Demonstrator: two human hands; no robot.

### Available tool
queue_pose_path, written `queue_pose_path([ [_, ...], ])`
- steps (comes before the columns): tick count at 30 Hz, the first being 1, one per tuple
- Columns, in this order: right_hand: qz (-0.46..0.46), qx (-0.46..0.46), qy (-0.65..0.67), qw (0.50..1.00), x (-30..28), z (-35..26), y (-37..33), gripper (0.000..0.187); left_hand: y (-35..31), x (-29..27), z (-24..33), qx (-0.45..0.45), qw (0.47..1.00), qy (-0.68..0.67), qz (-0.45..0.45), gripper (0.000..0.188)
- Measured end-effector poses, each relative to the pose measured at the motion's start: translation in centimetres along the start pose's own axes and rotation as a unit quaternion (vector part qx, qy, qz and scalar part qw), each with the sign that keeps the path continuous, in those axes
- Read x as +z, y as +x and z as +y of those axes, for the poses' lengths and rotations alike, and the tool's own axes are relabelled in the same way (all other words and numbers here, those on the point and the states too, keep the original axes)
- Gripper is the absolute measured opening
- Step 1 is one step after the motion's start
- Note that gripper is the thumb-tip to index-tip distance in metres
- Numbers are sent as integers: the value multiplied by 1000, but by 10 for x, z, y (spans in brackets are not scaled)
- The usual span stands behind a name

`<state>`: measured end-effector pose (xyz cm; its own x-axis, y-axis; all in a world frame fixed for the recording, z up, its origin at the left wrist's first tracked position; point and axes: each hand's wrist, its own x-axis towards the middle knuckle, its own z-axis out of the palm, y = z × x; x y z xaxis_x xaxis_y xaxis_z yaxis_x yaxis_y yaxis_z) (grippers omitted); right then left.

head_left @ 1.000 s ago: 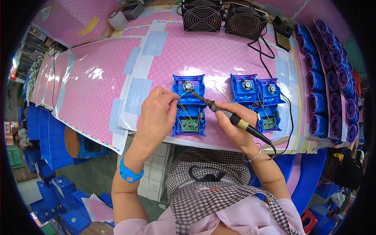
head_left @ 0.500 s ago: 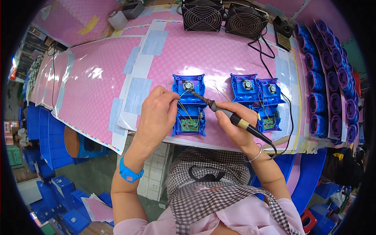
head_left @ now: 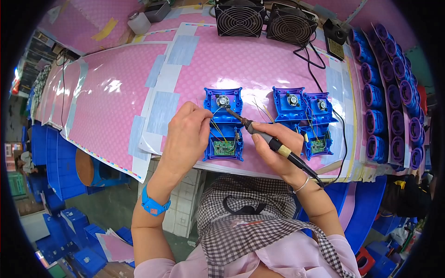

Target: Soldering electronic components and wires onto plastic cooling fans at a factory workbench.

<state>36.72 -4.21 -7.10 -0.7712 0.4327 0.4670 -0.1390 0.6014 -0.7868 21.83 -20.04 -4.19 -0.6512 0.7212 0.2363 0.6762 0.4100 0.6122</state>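
My right hand (head_left: 277,147) is closed around a soldering iron (head_left: 264,134), whose tip meets the edge of a small round speaker (head_left: 223,101). That speaker sits in the upper half of an opened blue plastic housing (head_left: 236,121). In the lower half lies a green circuit board (head_left: 224,148) with thin wires (head_left: 217,127) rising from it. My left hand (head_left: 189,132) pinches a thin wire beside the housing, and the wire's end runs toward the speaker. A second group of opened blue housings (head_left: 288,116), with speakers and a board, lies to the right.
Two black fans (head_left: 240,21) stand at the back, beside a soldering iron stand (head_left: 334,39). Stacked blue and purple housings (head_left: 372,95) line the right side. The iron's black cord (head_left: 344,139) runs along the right. A white-capped bottle (head_left: 138,23) is at the back left.
My right hand and the rear of the soldering iron have shifted slightly left, while the tip stays at the speaker. The left hand has hardly moved.
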Motion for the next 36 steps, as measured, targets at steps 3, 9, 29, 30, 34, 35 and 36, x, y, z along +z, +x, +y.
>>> queue_pose_path([
  [3,3,-12,5,1000,-1,-1,0,22,0,-1,1,0,1000,2,-2,11],
  [9,-4,-6,1,1000,-1,-3,1,22,1,1,0,11,1000,3,4,12],
  [29,4,-7,5,1000,0,0,0,22,4,6,0,13,1000,0,17,12],
  [30,3,-7,5,1000,0,0,0,22,4,6,0,7,1000,-3,19,12],
  [34,0,-3,6,1000,0,-1,0,22,3,8,-1,2,1000,7,12,12],
  [35,-1,-1,2,1000,0,-1,-1,22,3,9,-2,2,1000,7,13,12],
  [36,-1,-1,2,1000,0,-2,-1,22,3,10,-3,3,1000,6,16,13],
])
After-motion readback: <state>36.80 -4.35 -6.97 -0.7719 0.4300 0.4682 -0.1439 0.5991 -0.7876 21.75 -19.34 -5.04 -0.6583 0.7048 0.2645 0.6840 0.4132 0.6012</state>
